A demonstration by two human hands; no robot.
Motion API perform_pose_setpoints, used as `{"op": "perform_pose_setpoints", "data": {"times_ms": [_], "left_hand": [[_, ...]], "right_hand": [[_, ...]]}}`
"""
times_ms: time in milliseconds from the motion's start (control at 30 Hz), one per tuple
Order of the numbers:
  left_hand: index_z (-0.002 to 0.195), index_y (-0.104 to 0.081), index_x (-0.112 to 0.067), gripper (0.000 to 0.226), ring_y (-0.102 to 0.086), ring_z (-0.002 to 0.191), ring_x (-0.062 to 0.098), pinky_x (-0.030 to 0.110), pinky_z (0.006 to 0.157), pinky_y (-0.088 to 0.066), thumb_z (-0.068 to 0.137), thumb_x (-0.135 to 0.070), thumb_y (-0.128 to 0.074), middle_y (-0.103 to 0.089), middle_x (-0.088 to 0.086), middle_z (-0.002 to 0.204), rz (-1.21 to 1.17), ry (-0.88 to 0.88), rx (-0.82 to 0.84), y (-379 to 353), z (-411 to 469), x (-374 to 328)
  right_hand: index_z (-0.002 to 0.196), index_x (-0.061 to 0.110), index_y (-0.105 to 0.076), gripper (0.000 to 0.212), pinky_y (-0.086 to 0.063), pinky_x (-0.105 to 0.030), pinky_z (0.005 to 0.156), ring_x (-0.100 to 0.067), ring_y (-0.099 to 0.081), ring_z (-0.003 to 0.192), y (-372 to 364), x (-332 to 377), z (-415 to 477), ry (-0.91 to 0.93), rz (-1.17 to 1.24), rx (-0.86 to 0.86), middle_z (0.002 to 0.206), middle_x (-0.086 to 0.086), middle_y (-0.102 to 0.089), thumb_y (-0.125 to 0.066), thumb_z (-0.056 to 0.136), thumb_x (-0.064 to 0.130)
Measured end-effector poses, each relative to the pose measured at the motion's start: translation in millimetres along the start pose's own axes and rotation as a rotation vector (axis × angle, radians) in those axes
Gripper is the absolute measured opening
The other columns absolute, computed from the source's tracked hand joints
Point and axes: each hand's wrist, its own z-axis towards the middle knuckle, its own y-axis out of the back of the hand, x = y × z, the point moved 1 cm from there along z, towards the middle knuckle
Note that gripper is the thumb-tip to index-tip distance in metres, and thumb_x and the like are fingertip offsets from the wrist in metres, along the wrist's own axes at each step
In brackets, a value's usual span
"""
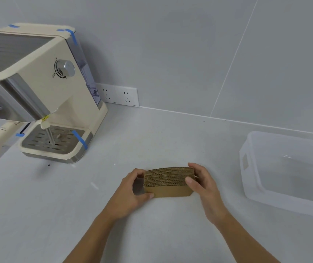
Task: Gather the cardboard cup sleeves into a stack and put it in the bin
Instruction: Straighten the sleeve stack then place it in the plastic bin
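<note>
A stack of brown cardboard cup sleeves (168, 180) stands on its edge on the grey counter, near the middle of the view. My left hand (133, 190) grips the stack's left end, thumb in front and fingers behind. My right hand (202, 184) grips its right end in the same way. The bin (250, 168), a translucent white plastic tub with nothing visible in it, sits on the counter to the right of the stack, a hand's width or so away.
A cream espresso machine (43, 92) with blue tape strips stands at the back left, its drip tray (55, 143) facing the counter's middle. A white double wall socket (119, 95) is mounted low on the grey wall behind.
</note>
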Motion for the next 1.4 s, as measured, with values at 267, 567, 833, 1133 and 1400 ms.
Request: {"op": "perform_pose_setpoints", "data": {"times_ms": [267, 567, 833, 1133, 1400], "left_hand": [[0.099, -0.058, -0.033, 0.041, -0.06, 0.098, 0.009, 0.029, 0.088, -0.047, 0.067, -0.019, -0.078, -0.065, -0.016, 0.1, -0.033, 0.008, 0.028, 1, 3, 2], [0.1, -0.06, -0.032, 0.039, -0.06, 0.099, 0.003, 0.018, 0.083, -0.045, 0.072, -0.008, -0.075, -0.068, -0.013, 0.101, -0.09, 0.02, -0.006, 1, 1, -1], [0.102, -0.064, -0.027, 0.039, -0.063, 0.096, 0.012, 0.031, 0.087, -0.049, 0.065, -0.02, -0.075, -0.071, -0.009, 0.099, -0.246, -0.071, -0.095, 1, 2, -50], [0.102, -0.064, -0.022, 0.036, -0.067, 0.087, 0.007, 0.014, 0.07, -0.051, 0.074, 0.0, -0.07, -0.074, -0.014, 0.087, -0.381, -0.221, -0.061, -35, 28, -144], [0.105, -0.064, -0.024, 0.033, -0.064, 0.087, 0.002, 0.012, 0.071, -0.05, 0.076, -0.009, -0.071, -0.069, -0.005, 0.101, -0.399, -0.209, -0.021, -120, 59, -214]], "right_hand": [[0.109, 0.04, -0.055, 0.059, -0.047, -0.025, 0.092, -0.004, -0.057, 0.109, 23, 7, 1, -0.028, -0.301, 0.148, 0.115, 0.013, -0.063, -0.074, 0.068, 0.001], [0.102, 0.037, -0.054, 0.05, -0.046, -0.027, 0.091, -0.014, -0.058, 0.107, 15, 13, -4, -0.033, -0.247, 0.039, 0.113, 0.007, -0.063, -0.068, 0.075, -0.002], [0.112, 0.025, -0.054, 0.046, -0.047, -0.038, 0.09, -0.017, -0.06, 0.093, 18, 55, -17, 0.125, -0.091, -0.064, 0.108, -0.003, -0.065, -0.066, 0.077, -0.002], [0.107, 0.024, -0.058, 0.039, -0.051, -0.018, 0.066, -0.009, -0.064, 0.083, 71, 120, -32, 0.311, 0.07, -0.203, 0.094, 0.003, -0.071, -0.064, 0.078, -0.001], [0.106, 0.02, -0.058, 0.034, -0.048, -0.028, 0.077, -0.017, -0.066, 0.089, 162, 160, -45, 0.303, 0.119, -0.351, 0.091, 0.001, -0.074, -0.064, 0.078, 0.002]]}}
